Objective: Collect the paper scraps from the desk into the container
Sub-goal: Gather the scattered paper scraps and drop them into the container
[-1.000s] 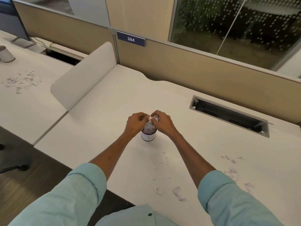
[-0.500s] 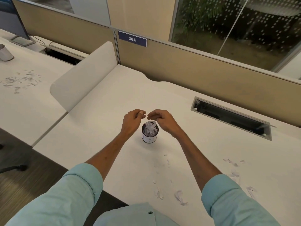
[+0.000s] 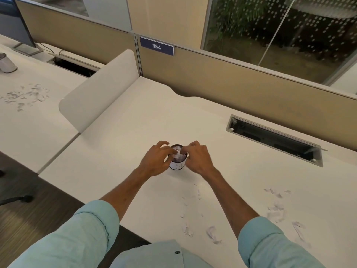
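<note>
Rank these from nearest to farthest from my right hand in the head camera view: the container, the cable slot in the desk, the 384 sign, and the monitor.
From the right hand:
1. Container, touching its left side.
2. Cable slot, to the right.
3. 384 sign, on the partition ahead.
4. Monitor, far left, neighbouring desk.

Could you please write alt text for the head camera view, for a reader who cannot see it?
A person's left hand and right hand meet over a small container heaped with paper scraps on a white desk. More paper scraps lie loose on the desk nearer the person, and to their right.
</note>
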